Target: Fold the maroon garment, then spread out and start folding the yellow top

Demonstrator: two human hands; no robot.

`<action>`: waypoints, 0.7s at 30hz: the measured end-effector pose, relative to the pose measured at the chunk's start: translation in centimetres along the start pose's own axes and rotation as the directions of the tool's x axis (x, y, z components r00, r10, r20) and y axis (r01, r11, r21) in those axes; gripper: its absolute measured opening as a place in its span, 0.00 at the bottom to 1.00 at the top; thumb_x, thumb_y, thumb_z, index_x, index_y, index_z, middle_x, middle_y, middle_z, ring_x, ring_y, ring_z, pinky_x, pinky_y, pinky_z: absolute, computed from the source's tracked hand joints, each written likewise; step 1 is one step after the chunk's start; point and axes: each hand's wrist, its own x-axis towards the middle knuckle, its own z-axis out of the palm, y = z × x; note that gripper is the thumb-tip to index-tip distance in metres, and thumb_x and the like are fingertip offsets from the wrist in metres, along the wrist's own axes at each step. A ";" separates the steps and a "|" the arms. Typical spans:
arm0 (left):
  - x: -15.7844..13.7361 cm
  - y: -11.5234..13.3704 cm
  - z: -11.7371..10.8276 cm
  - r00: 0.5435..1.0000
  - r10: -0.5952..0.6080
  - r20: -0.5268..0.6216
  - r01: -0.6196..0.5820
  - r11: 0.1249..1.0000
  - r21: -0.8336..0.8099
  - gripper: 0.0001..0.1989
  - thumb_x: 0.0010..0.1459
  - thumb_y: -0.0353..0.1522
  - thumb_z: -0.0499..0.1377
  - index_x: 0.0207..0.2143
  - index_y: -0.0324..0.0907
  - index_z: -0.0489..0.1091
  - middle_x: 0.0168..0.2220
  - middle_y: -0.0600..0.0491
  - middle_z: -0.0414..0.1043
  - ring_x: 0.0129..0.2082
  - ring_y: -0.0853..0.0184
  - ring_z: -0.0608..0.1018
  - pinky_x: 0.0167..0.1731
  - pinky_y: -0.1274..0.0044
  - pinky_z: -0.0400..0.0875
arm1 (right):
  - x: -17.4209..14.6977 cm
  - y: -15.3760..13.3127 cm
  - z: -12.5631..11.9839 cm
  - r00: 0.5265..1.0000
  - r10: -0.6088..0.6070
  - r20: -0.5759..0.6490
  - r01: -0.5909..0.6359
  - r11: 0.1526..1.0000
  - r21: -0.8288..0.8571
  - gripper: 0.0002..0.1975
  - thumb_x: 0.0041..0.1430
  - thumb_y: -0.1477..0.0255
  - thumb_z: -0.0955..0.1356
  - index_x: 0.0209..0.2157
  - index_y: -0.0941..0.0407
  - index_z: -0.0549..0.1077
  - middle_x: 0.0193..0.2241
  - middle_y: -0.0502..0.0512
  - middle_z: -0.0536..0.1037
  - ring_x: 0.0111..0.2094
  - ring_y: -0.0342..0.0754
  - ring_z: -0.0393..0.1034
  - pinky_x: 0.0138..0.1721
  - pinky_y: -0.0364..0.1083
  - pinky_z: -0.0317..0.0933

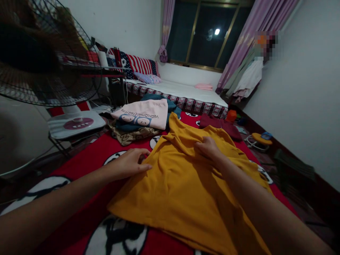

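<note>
A mustard-yellow shirt point(180, 184) lies spread over a red blanket with round black-and-white patches point(79, 166), its front hem toward me. My left hand point(131, 163) is at the shirt's left edge, thumb and forefinger apart, the thumb touching the cloth. Near the upper middle of the shirt, my right hand point(208, 148) has its fingers closed on a gathered bit of fabric. Creases run across the cloth between the two hands. The shirt's far right part is partly covered by my right forearm.
Beyond the shirt are a pile with a pale pink printed shirt point(156, 111) on top and a dark red garment point(220, 125). A fan point(50, 53) stands close on the left, above a white stool point(77, 124). At the back is a bed point(180, 90) under the window.
</note>
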 end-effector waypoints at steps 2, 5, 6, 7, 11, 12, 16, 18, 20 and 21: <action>0.2 2.3 -0.3 0.998 0.057 0.002 -0.057 0.995 -0.078 0.18 0.51 0.39 0.58 0.42 0.40 0.73 0.24 0.58 0.68 0.24 0.70 0.68 0.22 0.81 0.53 | 0.9 0.7 -1.0 0.998 0.057 -0.038 -0.043 0.949 0.312 0.08 0.51 0.68 0.68 0.29 0.58 0.74 0.25 0.54 0.78 0.27 0.47 0.71 0.24 0.40 0.58; 0.9 5.7 0.1 0.993 0.118 0.000 -0.117 0.984 -0.136 0.20 0.48 0.38 0.60 0.44 0.39 0.74 0.24 0.58 0.66 0.23 0.71 0.67 0.22 0.82 0.54 | 2.1 2.6 -2.8 0.988 0.148 -0.035 -0.096 0.786 0.611 0.08 0.47 0.70 0.70 0.30 0.59 0.74 0.24 0.53 0.77 0.24 0.46 0.71 0.23 0.41 0.61; 1.2 6.6 0.6 0.991 0.135 0.001 -0.133 0.978 -0.162 0.22 0.48 0.38 0.61 0.45 0.38 0.73 0.24 0.58 0.66 0.24 0.71 0.67 0.22 0.82 0.55 | 2.3 3.3 -3.3 0.986 0.168 -0.024 -0.112 0.751 0.651 0.08 0.46 0.71 0.70 0.30 0.59 0.74 0.24 0.53 0.77 0.24 0.46 0.71 0.23 0.41 0.62; 1.5 7.3 1.3 0.988 0.151 0.012 -0.146 0.970 -0.193 0.23 0.48 0.38 0.61 0.46 0.37 0.73 0.25 0.57 0.67 0.24 0.71 0.68 0.23 0.82 0.56 | 2.4 4.0 -3.7 0.983 0.183 -0.014 -0.127 0.730 0.671 0.07 0.45 0.72 0.70 0.29 0.59 0.74 0.23 0.53 0.77 0.23 0.46 0.71 0.24 0.41 0.62; 2.5 8.2 5.8 0.974 0.183 0.131 -0.143 0.954 -0.264 0.27 0.48 0.36 0.61 0.52 0.36 0.70 0.28 0.55 0.70 0.26 0.69 0.71 0.25 0.81 0.60 | 1.5 6.9 -3.7 0.965 0.261 0.010 -0.206 0.736 0.645 0.05 0.46 0.73 0.70 0.27 0.59 0.73 0.21 0.52 0.75 0.22 0.45 0.70 0.22 0.41 0.62; 2.6 8.1 7.0 0.969 0.183 0.164 -0.136 0.956 -0.261 0.28 0.48 0.35 0.61 0.53 0.36 0.69 0.30 0.54 0.71 0.27 0.69 0.71 0.25 0.81 0.61 | 1.0 7.6 -3.4 0.957 0.289 -0.002 -0.228 0.759 0.610 0.04 0.46 0.72 0.70 0.26 0.59 0.73 0.19 0.51 0.74 0.20 0.45 0.68 0.21 0.41 0.60; 3.0 7.7 10.5 0.942 0.205 0.267 -0.127 0.951 -0.282 0.32 0.46 0.32 0.61 0.56 0.36 0.66 0.31 0.54 0.71 0.27 0.69 0.71 0.23 0.81 0.59 | -0.2 10.0 -2.1 0.923 0.378 -0.074 -0.303 0.833 0.463 0.08 0.48 0.68 0.71 0.23 0.58 0.70 0.14 0.47 0.68 0.15 0.42 0.62 0.16 0.41 0.55; 3.1 7.9 11.0 0.934 0.215 0.284 -0.107 0.930 -0.351 0.34 0.47 0.32 0.60 0.58 0.35 0.63 0.30 0.55 0.69 0.26 0.70 0.70 0.22 0.82 0.58 | -0.1 10.9 -1.9 0.912 0.398 -0.101 -0.317 0.839 0.442 0.08 0.49 0.68 0.70 0.25 0.58 0.71 0.15 0.48 0.70 0.15 0.43 0.63 0.16 0.41 0.56; 3.3 8.2 10.9 0.936 0.199 0.290 -0.052 0.893 -0.446 0.35 0.48 0.32 0.60 0.60 0.34 0.60 0.29 0.56 0.67 0.26 0.72 0.69 0.23 0.82 0.59 | 0.2 11.8 -2.0 0.908 0.397 -0.132 -0.311 0.851 0.423 0.08 0.51 0.67 0.68 0.29 0.59 0.73 0.17 0.49 0.72 0.17 0.44 0.66 0.18 0.40 0.57; 3.4 8.4 10.7 0.936 0.193 0.294 -0.030 0.877 -0.480 0.35 0.49 0.32 0.60 0.60 0.34 0.60 0.29 0.57 0.66 0.26 0.72 0.69 0.23 0.82 0.59 | 0.5 12.1 -2.1 0.907 0.394 -0.147 -0.309 0.862 0.403 0.09 0.52 0.67 0.68 0.31 0.59 0.73 0.18 0.49 0.73 0.18 0.44 0.66 0.18 0.40 0.58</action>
